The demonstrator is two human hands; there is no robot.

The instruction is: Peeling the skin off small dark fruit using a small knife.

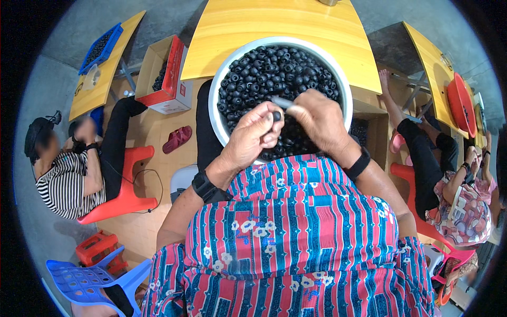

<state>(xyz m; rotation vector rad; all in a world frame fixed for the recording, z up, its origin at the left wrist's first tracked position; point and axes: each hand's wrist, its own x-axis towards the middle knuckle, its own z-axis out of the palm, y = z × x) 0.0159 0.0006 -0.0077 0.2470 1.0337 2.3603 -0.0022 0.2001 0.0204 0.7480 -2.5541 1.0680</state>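
Observation:
A white round basin (222,84) rests on my lap, filled with several small black ring-shaped parts (269,68). My left hand (252,138) pinches one black ring part (277,115) between thumb and fingers above the basin's near side. My right hand (319,119) grips a thin grey rod-like tool (283,102), whose tip points at the part in my left hand. Both wrists wear black bands. My striped red and blue garment fills the lower picture.
A yellow table (280,26) stands just beyond the basin. A red and white cardboard box (166,74) with black parts sits at left. One person sits on a red stool (127,179) at left, another person (454,195) at right. A blue plastic chair (90,280) is at lower left.

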